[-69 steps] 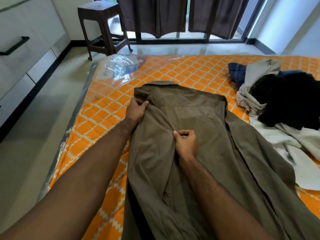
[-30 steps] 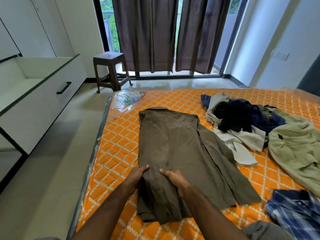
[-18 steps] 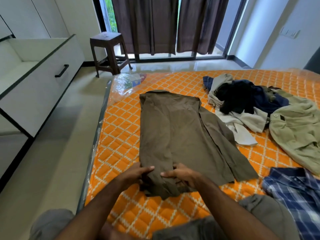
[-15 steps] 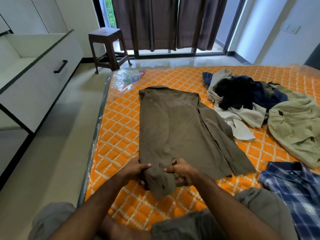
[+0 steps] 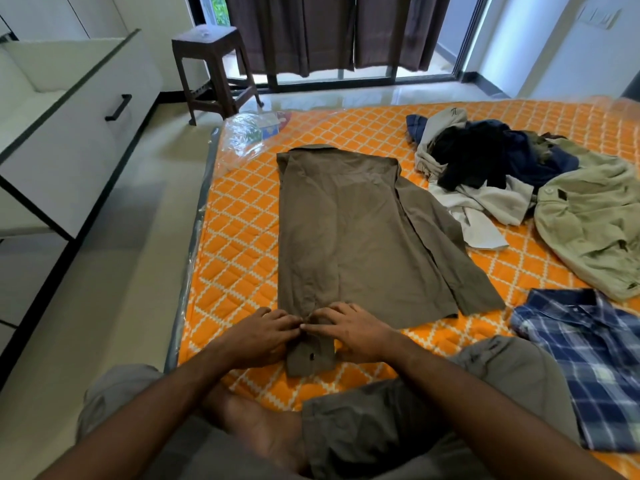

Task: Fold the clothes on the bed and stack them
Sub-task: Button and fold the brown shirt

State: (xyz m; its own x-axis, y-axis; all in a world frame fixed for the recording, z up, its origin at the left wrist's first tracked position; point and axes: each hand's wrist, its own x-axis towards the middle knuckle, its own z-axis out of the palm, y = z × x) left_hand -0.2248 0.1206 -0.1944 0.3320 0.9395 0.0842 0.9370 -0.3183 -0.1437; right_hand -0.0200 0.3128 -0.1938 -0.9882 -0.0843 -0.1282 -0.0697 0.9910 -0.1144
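- The bed (image 5: 242,216), under an orange cover with a white diamond pattern, fills most of the view; a clear plastic film shows along its left edge and far corner.
- A brown shirt (image 5: 346,233) lies flat and lengthwise on the bed, collar at the far end, its left side folded in and its right side with the sleeve spread out toward the right.
- A pale olive garment (image 5: 595,230) lies crumpled at the right, touching a heap of dark and white clothes (image 5: 485,168) beyond it.
- A blue checked shirt (image 5: 588,358) lies at the near right, just beside the person's knee.
- A dark stool (image 5: 211,64) stands on the floor beyond the bed, in front of the curtains.
- The left hand (image 5: 258,336) and right hand (image 5: 349,332) meet at the shirt's near hem, above a narrow cuff end; the grip of each hand is closed, thumb and fingertips pinching the brown cloth, fingertips nearly touching.
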